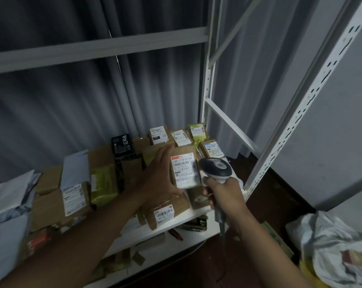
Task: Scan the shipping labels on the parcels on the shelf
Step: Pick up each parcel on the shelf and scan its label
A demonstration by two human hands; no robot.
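The white shelf (176,223) is crowded with brown parcels (57,206). My left hand (159,173) holds one parcel (183,166) upright above the rest, fingers behind it, thumb underneath, its label (184,170) facing me. My right hand (223,192) grips the scanner (216,168), its head just beside the label.

Legible on the shipping label (184,171) of the brown parcel (181,154) held in the left hand (158,179): "642-L714-00 015" above a barcode; smaller print under it too blurred to read. White-on-black "231" on the label of a rear parcel (158,134). Partial "507 607" on the label of the front parcel (165,212); digits after that unclear.
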